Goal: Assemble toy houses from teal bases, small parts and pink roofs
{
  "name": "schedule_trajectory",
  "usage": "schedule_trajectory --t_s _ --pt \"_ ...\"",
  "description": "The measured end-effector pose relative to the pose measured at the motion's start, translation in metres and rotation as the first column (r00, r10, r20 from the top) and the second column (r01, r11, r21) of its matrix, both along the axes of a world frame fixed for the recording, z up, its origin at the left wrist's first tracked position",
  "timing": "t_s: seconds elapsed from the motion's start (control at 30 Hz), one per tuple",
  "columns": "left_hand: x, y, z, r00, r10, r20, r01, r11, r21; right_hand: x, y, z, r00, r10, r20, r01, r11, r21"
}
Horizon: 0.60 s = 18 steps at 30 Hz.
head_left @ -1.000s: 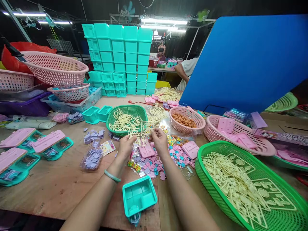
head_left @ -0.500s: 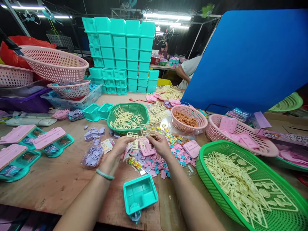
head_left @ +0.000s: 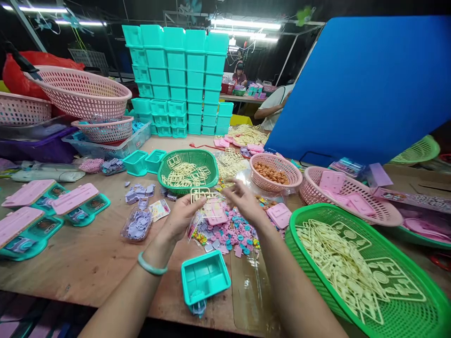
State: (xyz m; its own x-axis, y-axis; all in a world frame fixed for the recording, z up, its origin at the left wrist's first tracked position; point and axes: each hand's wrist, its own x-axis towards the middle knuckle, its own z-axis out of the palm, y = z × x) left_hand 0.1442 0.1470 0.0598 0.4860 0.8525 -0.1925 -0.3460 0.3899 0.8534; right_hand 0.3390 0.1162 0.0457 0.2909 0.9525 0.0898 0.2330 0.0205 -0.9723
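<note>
My left hand (head_left: 181, 216) grips a cream plastic sprue frame (head_left: 199, 193) by its lower left corner, over a heap of small pink, blue and purple parts (head_left: 229, 230). My right hand (head_left: 244, 203) hovers just right of the frame, blurred, with its fingers partly spread and nothing clearly in them. A teal tray-shaped box (head_left: 205, 280) lies near the table's front edge, between my forearms. A green bracelet is on my left wrist.
A small green basket (head_left: 207, 158) of cream sprues stands behind my hands, a large green basket (head_left: 405, 324) of them at right. Pink baskets (head_left: 296, 173) hold orange and pink parts. Stacked teal boxes (head_left: 178, 80) stand behind; a blue board (head_left: 362, 84) leans right. Teal-and-pink assemblies (head_left: 79, 204) lie left. People work behind.
The sprue frame has come down from in front of the green basket. My right hand has let go of it and moved off to the right; my left hand still holds it.
</note>
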Motion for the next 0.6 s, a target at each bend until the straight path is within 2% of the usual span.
schedule_trajectory --t_s 0.03,0.07,0.1,0.2,0.27,0.43,0.5,0.6 --pt "0.002 -0.005 0.002 1.000 0.004 0.006 -0.004 1.000 0.005 -0.010 -0.011 0.002 0.990 0.123 -0.076 -0.122 0.992 0.005" --pt "0.004 -0.010 0.004 1.000 0.025 0.010 -0.025 1.000 0.012 -0.018 -0.023 0.002 0.972 0.186 -0.141 -0.185 0.982 0.021" --pt "0.005 -0.014 0.007 0.998 0.057 0.011 -0.058 0.998 0.021 -0.025 -0.034 0.001 0.964 0.181 -0.194 -0.176 0.984 0.041" --pt "0.009 -0.028 0.015 0.988 0.152 0.006 -0.152 0.987 0.052 -0.030 -0.062 -0.004 0.933 0.006 -0.360 0.019 0.998 0.064" --pt "0.013 -0.040 0.020 0.991 0.131 0.005 -0.131 0.991 0.041 -0.028 -0.075 -0.002 0.899 -0.041 -0.437 0.072 0.996 0.055" --pt "0.024 -0.065 0.026 1.000 -0.025 0.003 0.025 1.000 -0.019 -0.024 -0.099 0.012 0.913 -0.081 -0.401 0.123 0.989 0.080" --pt "0.026 -0.071 0.024 1.000 -0.002 -0.008 0.002 1.000 0.013 -0.024 -0.109 0.016 0.906 -0.129 -0.404 0.182 0.979 0.096" --pt "0.030 -0.081 0.020 0.998 0.065 -0.020 -0.065 0.998 0.019 -0.023 -0.124 0.016 0.843 -0.211 -0.496 0.290 0.953 0.087"
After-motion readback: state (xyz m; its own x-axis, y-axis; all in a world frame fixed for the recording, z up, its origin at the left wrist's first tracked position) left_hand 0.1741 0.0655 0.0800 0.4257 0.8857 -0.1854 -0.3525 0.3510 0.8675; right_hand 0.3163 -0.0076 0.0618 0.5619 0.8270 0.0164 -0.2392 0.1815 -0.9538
